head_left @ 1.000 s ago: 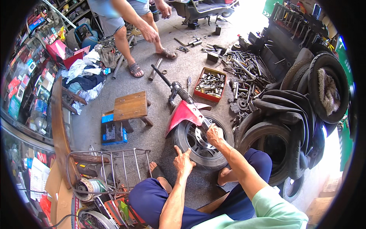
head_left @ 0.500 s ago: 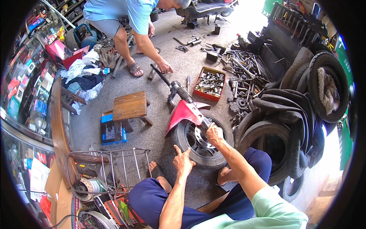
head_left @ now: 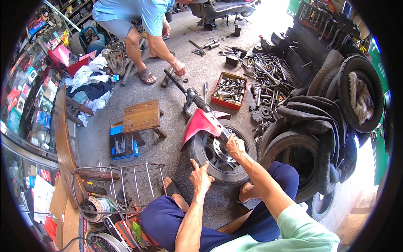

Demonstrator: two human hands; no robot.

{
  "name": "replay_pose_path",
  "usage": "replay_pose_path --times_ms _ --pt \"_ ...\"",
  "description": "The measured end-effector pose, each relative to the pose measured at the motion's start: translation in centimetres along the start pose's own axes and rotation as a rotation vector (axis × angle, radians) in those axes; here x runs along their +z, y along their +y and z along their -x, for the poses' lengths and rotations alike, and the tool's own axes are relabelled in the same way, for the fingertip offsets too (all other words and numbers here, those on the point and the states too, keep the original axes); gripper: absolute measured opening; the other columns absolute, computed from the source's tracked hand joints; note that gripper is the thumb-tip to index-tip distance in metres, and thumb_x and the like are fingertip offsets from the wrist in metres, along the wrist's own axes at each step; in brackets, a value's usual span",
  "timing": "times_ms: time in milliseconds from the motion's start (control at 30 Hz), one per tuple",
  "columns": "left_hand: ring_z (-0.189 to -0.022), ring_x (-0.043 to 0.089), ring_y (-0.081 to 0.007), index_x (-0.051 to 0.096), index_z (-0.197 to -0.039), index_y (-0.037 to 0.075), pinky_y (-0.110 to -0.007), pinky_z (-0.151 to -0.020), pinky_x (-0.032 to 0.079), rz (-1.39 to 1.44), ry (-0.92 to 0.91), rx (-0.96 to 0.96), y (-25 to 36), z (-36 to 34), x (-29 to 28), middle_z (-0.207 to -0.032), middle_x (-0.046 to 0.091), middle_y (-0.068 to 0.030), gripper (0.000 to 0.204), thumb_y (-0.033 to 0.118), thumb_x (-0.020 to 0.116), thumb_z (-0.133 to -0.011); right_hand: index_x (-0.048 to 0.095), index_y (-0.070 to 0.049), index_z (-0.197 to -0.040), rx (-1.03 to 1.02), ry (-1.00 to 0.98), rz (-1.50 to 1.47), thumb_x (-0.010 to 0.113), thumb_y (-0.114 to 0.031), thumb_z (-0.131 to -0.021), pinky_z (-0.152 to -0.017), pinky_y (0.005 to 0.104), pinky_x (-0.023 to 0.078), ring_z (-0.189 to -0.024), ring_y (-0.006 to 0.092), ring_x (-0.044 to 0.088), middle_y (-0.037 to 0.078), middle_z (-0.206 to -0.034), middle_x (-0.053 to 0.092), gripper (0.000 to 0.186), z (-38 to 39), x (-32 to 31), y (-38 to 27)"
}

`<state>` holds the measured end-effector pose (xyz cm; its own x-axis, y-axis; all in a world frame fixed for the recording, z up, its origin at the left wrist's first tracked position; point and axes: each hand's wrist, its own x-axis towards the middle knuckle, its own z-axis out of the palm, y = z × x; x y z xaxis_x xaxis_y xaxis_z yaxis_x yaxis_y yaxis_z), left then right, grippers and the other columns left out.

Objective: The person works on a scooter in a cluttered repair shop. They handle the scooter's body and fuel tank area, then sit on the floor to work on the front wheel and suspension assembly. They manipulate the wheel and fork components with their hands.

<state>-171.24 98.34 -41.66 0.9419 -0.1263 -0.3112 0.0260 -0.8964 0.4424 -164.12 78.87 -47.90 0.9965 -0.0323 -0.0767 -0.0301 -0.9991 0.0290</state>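
A motorcycle front wheel with a dark tyre (head_left: 228,179) stands in front of me between my feet. Its fork (head_left: 202,103) and red mudguard (head_left: 197,127) are attached, and the stem (head_left: 175,82) points away to the upper left. My right hand (head_left: 236,147) is closed round the lower fork leg beside the brake disc (head_left: 220,149). Against the near left side of the tyre rests my left hand (head_left: 201,177), fingers spread. A co-worker in a blue shirt bends over at the far side, one hand (head_left: 179,68) just above a small dark ring (head_left: 186,80) on the floor.
A red tin (head_left: 226,105) of sockets sits beyond the wheel, next to heaped tools (head_left: 268,75). Old tyres (head_left: 289,140) are stacked at the right. Left of the wheel stand a wooden stool (head_left: 141,116), a blue-black box (head_left: 124,146) and a metal rack (head_left: 136,185).
The co-worker's hand has lifted slightly and moved left, and the small ring now shows on the floor. My hands stay in place on the fork and tyre.
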Motion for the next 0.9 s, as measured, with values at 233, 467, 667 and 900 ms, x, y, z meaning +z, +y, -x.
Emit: replay_pose_path --times_ms 233,467,667,900 --pt "-0.092 0.059 -0.0394 0.055 -0.119 0.021 -0.037 -0.080 0.050 -0.004 -0.002 -0.005 0.2 0.1 -0.1 -0.137 0.019 -0.0318 0.078 0.020 0.082 -0.046 0.038 0.021 -0.114 0.027 0.037 0.031 0.063 -0.015 -0.069 -0.059 0.0330 0.050 -0.067 0.0242 0.062 0.017 -0.077 0.060 0.063 -0.1 0.7 0.0" --pt "-0.089 0.061 -0.0381 0.054 -0.120 0.021 -0.038 -0.077 0.050 -0.002 0.006 0.008 0.1 0.3 -0.2 -0.138 0.018 -0.0308 0.074 0.016 0.080 -0.051 0.038 0.021 -0.115 0.024 0.016 0.024 0.061 -0.014 -0.071 -0.058 0.0333 0.049 -0.066 0.0233 0.062 0.016 -0.076 0.060 0.061 0.0 0.1 -0.3" --pt "-0.091 0.060 -0.0400 0.056 -0.118 0.019 -0.037 -0.080 0.049 0.003 0.020 0.018 0.0 0.2 -0.2 -0.134 0.022 -0.0343 0.077 0.021 0.082 -0.045 0.039 0.020 -0.107 0.061 -0.002 -0.069 0.059 -0.010 -0.069 -0.061 0.0339 0.050 -0.072 0.0276 0.063 0.021 -0.080 0.059 0.053 -0.1 0.1 -0.2" --pt "-0.091 0.060 -0.0402 0.055 -0.119 0.020 -0.037 -0.080 0.050 -0.003 0.006 0.011 0.2 0.2 -0.4 -0.135 0.020 -0.0341 0.078 0.021 0.083 -0.045 0.036 0.021 -0.111 0.088 -0.027 -0.087 0.061 -0.010 -0.069 -0.063 0.0355 0.050 -0.072 0.0296 0.064 0.022 -0.083 0.060 0.058 0.1 -0.3 -0.5"
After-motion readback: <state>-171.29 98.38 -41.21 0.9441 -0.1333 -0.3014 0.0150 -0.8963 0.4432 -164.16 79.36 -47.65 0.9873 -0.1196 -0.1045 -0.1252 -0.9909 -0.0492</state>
